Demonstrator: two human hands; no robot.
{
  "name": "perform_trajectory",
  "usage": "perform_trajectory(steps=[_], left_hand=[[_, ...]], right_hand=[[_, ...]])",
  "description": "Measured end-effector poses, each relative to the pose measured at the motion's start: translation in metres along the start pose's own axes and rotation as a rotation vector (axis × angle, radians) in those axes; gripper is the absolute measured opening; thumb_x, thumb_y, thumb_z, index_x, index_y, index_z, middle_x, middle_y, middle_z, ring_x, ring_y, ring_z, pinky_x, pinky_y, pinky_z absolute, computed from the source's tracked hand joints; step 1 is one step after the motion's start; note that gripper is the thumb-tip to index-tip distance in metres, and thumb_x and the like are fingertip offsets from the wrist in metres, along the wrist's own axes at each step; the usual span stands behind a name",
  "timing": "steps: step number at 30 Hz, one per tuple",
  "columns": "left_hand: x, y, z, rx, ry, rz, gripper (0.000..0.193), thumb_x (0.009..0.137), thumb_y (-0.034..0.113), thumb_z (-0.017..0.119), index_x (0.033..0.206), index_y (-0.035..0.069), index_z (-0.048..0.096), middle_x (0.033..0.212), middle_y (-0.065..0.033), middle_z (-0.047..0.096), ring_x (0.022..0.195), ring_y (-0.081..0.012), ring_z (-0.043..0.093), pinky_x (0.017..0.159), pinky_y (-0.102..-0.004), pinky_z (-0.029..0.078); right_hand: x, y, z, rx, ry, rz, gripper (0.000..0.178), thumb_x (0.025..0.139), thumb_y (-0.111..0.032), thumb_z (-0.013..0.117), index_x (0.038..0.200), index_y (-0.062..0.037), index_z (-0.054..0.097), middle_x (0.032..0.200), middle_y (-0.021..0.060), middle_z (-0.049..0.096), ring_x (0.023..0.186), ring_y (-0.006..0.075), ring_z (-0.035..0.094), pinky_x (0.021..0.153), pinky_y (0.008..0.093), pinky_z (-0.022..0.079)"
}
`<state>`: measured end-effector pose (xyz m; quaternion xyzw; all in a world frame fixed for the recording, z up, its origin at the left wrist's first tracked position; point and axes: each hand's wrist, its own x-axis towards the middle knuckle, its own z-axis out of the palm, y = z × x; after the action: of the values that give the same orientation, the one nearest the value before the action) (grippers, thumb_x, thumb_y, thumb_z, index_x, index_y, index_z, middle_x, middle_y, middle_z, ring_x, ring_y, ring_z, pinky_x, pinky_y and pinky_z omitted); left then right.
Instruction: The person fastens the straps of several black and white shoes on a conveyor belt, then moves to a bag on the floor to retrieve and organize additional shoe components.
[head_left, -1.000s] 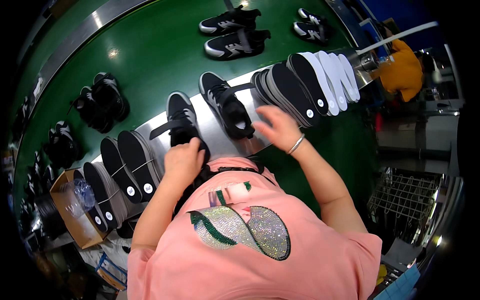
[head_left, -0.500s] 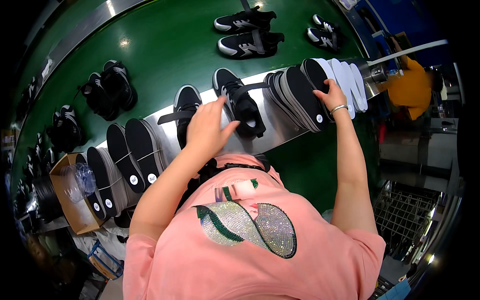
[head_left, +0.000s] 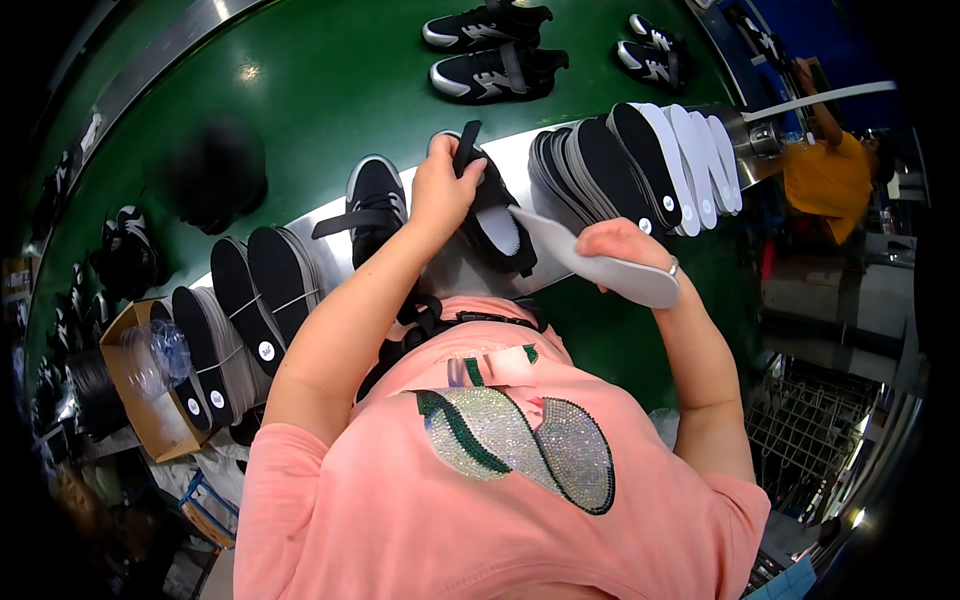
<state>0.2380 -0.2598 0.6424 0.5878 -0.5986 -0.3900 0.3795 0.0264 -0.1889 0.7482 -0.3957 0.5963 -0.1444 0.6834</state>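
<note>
My left hand [head_left: 443, 190] is closed on the upper front of a black sneaker [head_left: 520, 264], around its tongue and raised strap [head_left: 467, 148]. The sneaker lies with its toe away from me and its opening spread, showing a white lining. In my right hand [head_left: 622, 245] is a grey insole [head_left: 640, 284], underside up and slanted, its narrow tip just at the sneaker's opening. To the left lies the matching sneaker [head_left: 375, 195], its strap sticking out sideways. Right of the sneaker stands a row of black insoles [head_left: 603, 165], with white ones [head_left: 690, 165] beyond.
Both sneakers rest on a metal ledge [head_left: 330, 215] along the green conveyor belt [head_left: 330, 80]. More sneakers [head_left: 495, 75] sit on the belt. Tied insole bundles [head_left: 285, 275] and a cardboard box [head_left: 130, 375] of clear plastic pieces stand left. A person in orange [head_left: 828, 185] is at far right.
My right hand has taken an insole from the row and brought it left and nearer to the sneaker. My left hand has moved onto the sneaker and gripped it. Shoes at left are blurred by motion.
</note>
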Motion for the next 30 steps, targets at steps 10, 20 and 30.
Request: perform_trajectory(steps=[10, 20, 30], left_hand=[[-0.005, 0.0, 0.001, -0.015, -0.127, 0.007, 0.02, 0.075, 0.017, 0.058, 0.082, -0.001, 0.057, 0.075, -0.0204, 0.06, 0.075, -0.0357, 0.058, 0.068, -0.0396, 0.045], [-0.009, -0.006, 0.004, -0.038, -0.123, -0.081, 0.022, 0.08, 0.018, 0.054, 0.092, -0.001, 0.056, 0.079, -0.0167, 0.061, 0.076, -0.0267, 0.06, 0.07, -0.0321, 0.044], [-0.012, -0.004, 0.005, -0.047, -0.079, -0.034, 0.019, 0.078, 0.017, 0.056, 0.087, 0.001, 0.057, 0.076, -0.0184, 0.061, 0.074, -0.0323, 0.059, 0.068, -0.0367, 0.045]], right_hand=[[0.076, 0.012, 0.067, -1.287, 0.328, -0.232, 0.023, 0.07, -0.024, 0.053, 0.074, -0.0031, 0.064, 0.085, 0.0174, 0.058, 0.075, 0.0317, 0.059, 0.066, 0.0401, 0.046], [0.012, -0.01, 0.046, -1.437, 0.194, -0.076, 0.03, 0.065, -0.03, 0.061, 0.082, -0.0051, 0.058, 0.084, 0.0148, 0.057, 0.076, 0.0294, 0.058, 0.068, 0.0406, 0.045], [0.071, 0.015, 0.066, -1.479, 0.262, -0.397, 0.018, 0.073, -0.02, 0.055, 0.072, -0.0043, 0.063, 0.079, 0.0143, 0.058, 0.075, 0.0268, 0.059, 0.065, 0.0354, 0.049]])
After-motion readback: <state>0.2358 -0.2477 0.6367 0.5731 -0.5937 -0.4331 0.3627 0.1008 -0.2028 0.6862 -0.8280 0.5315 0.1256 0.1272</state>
